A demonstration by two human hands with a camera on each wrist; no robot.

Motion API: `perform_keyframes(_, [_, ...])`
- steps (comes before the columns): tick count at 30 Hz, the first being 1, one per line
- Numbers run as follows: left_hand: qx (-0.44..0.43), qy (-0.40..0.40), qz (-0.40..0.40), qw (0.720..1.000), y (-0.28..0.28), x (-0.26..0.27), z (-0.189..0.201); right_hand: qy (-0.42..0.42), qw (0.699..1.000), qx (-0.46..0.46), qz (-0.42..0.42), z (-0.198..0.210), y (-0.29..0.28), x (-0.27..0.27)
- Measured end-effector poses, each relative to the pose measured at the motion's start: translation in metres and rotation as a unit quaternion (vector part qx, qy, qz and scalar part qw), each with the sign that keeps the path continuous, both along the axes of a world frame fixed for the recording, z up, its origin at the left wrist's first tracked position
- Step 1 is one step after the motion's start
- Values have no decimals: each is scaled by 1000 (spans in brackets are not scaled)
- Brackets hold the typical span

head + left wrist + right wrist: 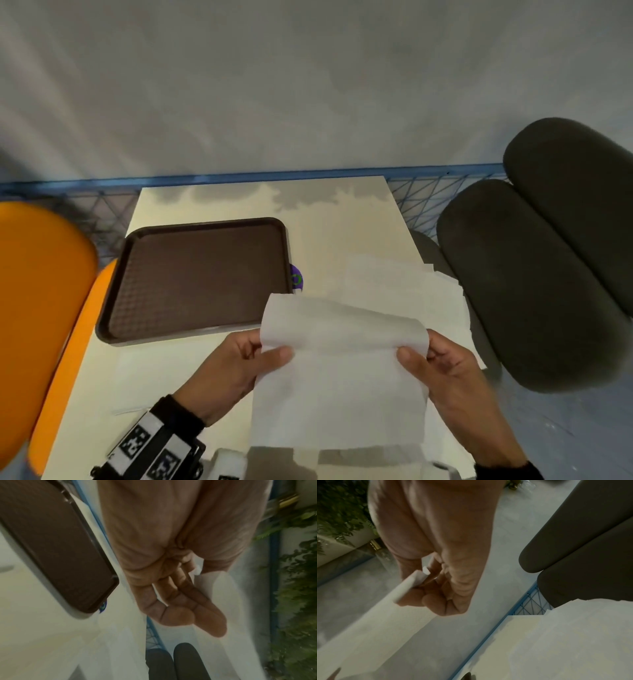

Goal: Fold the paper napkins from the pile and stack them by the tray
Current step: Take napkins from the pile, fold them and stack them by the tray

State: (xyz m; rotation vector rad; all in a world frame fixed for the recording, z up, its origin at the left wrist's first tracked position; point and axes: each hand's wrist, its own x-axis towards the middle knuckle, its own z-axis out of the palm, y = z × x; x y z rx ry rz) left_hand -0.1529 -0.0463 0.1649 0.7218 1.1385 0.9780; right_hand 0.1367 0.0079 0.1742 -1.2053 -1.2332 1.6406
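Observation:
A white paper napkin [339,377] hangs between both hands above the near edge of the table, its top part bent over into a fold. My left hand [239,363] pinches the napkin's left edge between thumb and fingers. My right hand [442,366] pinches its right edge [410,586] the same way. In the left wrist view my left hand's fingers [197,609] lie fairly straight behind the napkin [223,601]. The pile of loose white napkins [407,294] lies on the table at the right. The dark brown tray [198,277] sits left of the pile, bare inside.
The cream table [329,219] ends at a blue wire fence [239,178] at the back. An orange chair [37,294] stands at the left, dark grey cushions [534,274] at the right. A small purple object [296,279] peeks from behind the tray's right edge.

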Motion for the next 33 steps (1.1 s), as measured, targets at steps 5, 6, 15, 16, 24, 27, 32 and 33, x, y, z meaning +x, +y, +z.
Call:
perform_keyframes(5, [39,51,31,997,-8,-30,25,20,999,21,34,2,0,-32])
perform_keyframes(6, [48,59,31,997,-10,-35,28,18,999,21,40,2,0,-37])
perform_keyframes(15, [134,101,3,986,-13,-74,42,54,992,110,43,5,-5,-57])
perform_keyframes(16, [134,93,4,987,-13,-77,39,51,989,130,51,7,-6,-59])
perform_keyframes(24, [132,27,50,990,-5,-84,49,34,981,161,103,-5,0,-52])
perform_keyframes(27, [186,201,33,961,-2,-78,60,1,983,152,101,-7,1,-47])
perform_keyframes(32, [325,449,-73,829,-9,-63,75,-245,911,329,39,10,2,-57])
perform_keyframes(33, [344,462,-91,812,-11,-58,77,-263,889,369,70,19,-2,-69])
